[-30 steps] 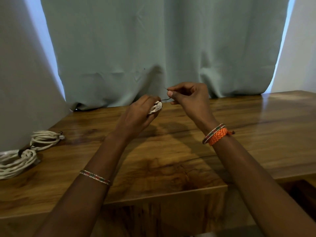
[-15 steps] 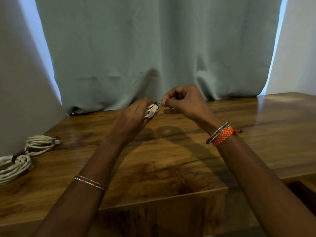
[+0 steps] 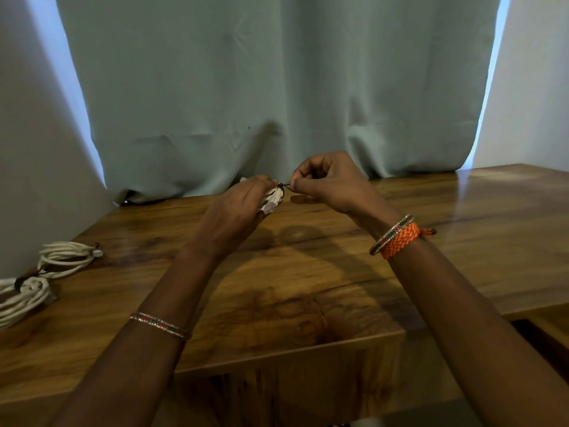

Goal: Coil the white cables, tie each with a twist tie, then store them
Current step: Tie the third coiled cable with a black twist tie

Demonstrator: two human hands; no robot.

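Note:
My left hand (image 3: 243,208) grips a small coiled white cable (image 3: 272,201) above the back of the wooden table (image 3: 308,272); most of the coil is hidden in my fingers. A thin dark twist tie (image 3: 284,187) runs from the coil's top to my right hand (image 3: 326,183), which pinches its end between thumb and fingers. Both hands are held close together in front of the curtain.
Two coiled white cables, each bound with a dark tie, lie at the table's left edge: one further back (image 3: 66,257) and one nearer (image 3: 24,295). A grey-green curtain (image 3: 277,87) hangs behind the table. The table's front edge drops off below my forearms.
My right hand has moved closer to the coil and lowered slightly, with the tie now short and taut between the hands. The left hand keeps its grip on the coil.

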